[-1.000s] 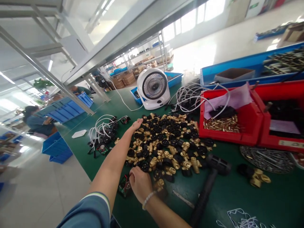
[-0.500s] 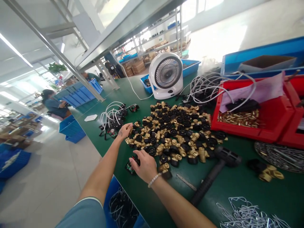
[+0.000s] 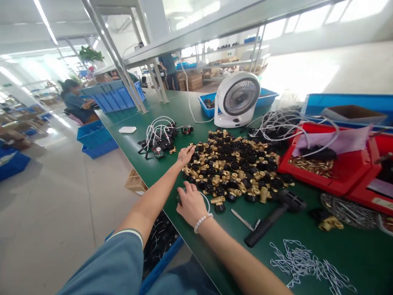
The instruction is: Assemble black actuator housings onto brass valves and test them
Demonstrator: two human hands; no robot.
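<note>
My left hand [image 3: 186,156] reaches to the left edge of a heap of brass fittings with black caps [image 3: 235,157], its fingertips closed on a brass fitting, mostly hidden. Nearer to me, my right hand [image 3: 193,205] curls low over the table by the edge. Its fingers close around a small circuit board, of which only a dark bit shows past the fingertips. A white cable [image 3: 206,199] loops out beside that hand. Left of the heap lie black parts with white cables [image 3: 161,137], a green circuit board [image 3: 158,153] among them.
A black mallet [image 3: 273,217] and a thin metal strip [image 3: 242,220] lie to the right. Bent wire clips [image 3: 307,262] are in front. A white fan [image 3: 238,100] stands behind the heap, a red bin [image 3: 334,176] at right. Below the table edge sits a blue crate [image 3: 166,262].
The view has swung left. My right hand has closed over the circuit board that showed beside its fingers, and a white cable now shows there. My left hand has moved further along the heap.
</note>
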